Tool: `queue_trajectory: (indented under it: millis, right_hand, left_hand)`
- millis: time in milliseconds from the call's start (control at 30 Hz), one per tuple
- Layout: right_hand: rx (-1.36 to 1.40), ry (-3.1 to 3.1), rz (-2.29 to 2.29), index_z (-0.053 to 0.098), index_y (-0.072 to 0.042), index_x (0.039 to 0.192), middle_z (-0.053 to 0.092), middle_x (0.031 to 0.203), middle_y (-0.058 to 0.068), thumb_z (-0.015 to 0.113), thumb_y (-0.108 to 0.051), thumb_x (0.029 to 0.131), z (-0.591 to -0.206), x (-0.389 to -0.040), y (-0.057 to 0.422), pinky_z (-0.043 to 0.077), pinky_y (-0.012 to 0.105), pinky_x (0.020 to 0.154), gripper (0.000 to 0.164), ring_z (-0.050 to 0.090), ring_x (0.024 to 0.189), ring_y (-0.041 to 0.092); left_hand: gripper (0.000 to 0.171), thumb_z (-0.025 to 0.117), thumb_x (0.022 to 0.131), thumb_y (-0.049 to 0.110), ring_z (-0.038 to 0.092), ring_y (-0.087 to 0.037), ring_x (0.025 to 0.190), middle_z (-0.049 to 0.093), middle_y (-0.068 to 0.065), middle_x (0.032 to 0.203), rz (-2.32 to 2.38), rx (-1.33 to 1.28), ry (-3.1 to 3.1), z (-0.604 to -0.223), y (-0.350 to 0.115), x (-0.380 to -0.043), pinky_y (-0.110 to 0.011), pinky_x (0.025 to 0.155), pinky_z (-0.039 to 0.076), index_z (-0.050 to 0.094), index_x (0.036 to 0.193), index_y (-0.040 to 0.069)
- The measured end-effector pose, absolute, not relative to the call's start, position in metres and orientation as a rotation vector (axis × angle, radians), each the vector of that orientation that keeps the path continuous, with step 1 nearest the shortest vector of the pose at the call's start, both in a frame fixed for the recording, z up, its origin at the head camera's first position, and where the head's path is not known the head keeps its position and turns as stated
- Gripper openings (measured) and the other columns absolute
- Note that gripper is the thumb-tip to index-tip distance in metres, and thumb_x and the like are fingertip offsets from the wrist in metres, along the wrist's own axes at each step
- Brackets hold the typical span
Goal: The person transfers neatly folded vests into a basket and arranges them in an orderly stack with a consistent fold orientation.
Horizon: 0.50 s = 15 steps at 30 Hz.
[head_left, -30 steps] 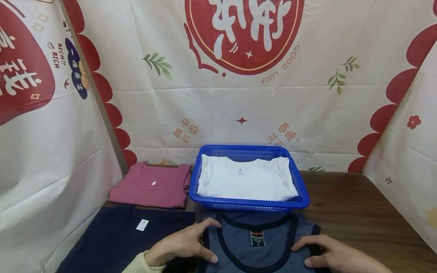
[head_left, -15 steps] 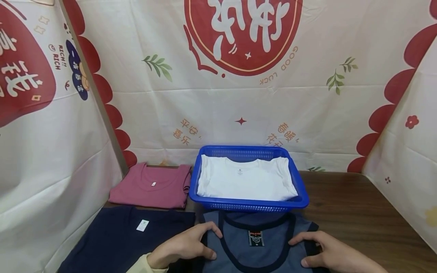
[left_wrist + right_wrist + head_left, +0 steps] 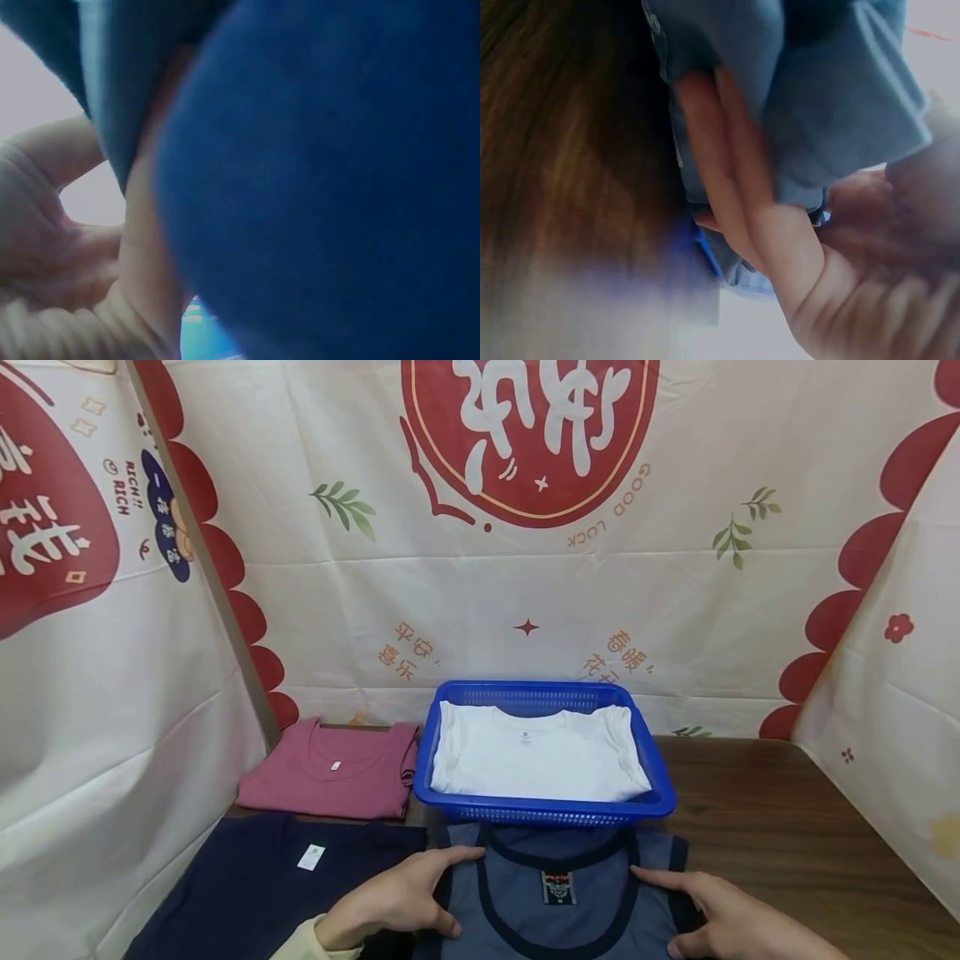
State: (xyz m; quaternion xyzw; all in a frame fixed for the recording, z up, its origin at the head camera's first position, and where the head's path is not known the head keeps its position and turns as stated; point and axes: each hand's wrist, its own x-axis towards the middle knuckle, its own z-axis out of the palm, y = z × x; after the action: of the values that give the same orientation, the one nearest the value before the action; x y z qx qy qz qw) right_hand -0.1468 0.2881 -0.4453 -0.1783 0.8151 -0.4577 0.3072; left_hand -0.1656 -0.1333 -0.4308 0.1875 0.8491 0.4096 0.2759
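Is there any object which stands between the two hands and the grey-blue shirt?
Nothing visible does: the left hand and the right hand already hold the grey-blue shirt, one on each side of its neckline. The blue basket stands beyond it, not between.

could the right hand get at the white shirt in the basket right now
Probably yes, but it would likely need freeing first: the right hand holds the grey-blue shirt. The basket is open-topped, with nothing covering the white shirt.

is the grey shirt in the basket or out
Out: the grey shirt is in front of the basket, which holds a white shirt.
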Motion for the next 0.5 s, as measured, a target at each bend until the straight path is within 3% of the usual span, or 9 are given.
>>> queue_trajectory:
  millis: [167, 267, 400, 500]
  right_hand:
    - [-0.52, 2.163, -1.157, 0.038, 0.008, 0.154, 0.053, 0.131, 0.025, 0.076, -0.008, 0.092, -0.435, -0.142, 0.293, 0.054, 0.023, 0.08, 0.075, 0.053, 0.11, 0.037]
    - [-0.608, 2.158, -1.125, 0.038, 0.008, 0.154, 0.051, 0.139, 0.031, 0.074, -0.011, 0.094, -0.43, -0.14, 0.298, 0.056, 0.024, 0.083, 0.073, 0.055, 0.112, 0.026]
    - [-0.711, 2.195, -1.068, 0.039, 0.006, 0.155, 0.047, 0.146, 0.037, 0.072, -0.013, 0.096, -0.422, -0.135, 0.302, 0.059, 0.042, 0.095, 0.069, 0.054, 0.111, 0.001]
    - [-0.703, 2.237, -1.043, 0.038, 0.004, 0.156, 0.046, 0.148, 0.037, 0.072, -0.016, 0.097, -0.416, -0.129, 0.304, 0.057, 0.053, 0.095, 0.072, 0.054, 0.114, 0.0]
  left_hand:
    - [0.088, 0.084, 0.073, -0.006, 0.047, -0.025, 0.136, 0.052, -0.002, 0.152, 1.109, 0.532, 2.251, -0.421, -0.136, -0.161, -0.061, 0.113, 0.039, 0.055, 0.149, 0.027]
    - [0.086, 0.084, 0.075, -0.004, 0.046, -0.024, 0.138, 0.05, -0.001, 0.155, 1.123, 0.566, 2.213, -0.412, -0.139, -0.157, -0.057, 0.113, 0.041, 0.054, 0.15, 0.026]
    - [0.083, 0.08, 0.079, -0.005, 0.057, -0.02, 0.123, 0.052, -0.005, 0.151, 1.264, 0.609, 2.049, -0.4, -0.145, -0.151, -0.039, 0.101, 0.051, 0.05, 0.153, 0.02]
    - [0.082, 0.076, 0.082, -0.006, 0.066, -0.016, 0.102, 0.056, -0.006, 0.143, 1.386, 0.626, 1.909, -0.39, -0.149, -0.147, -0.026, 0.087, 0.054, 0.046, 0.155, 0.014]
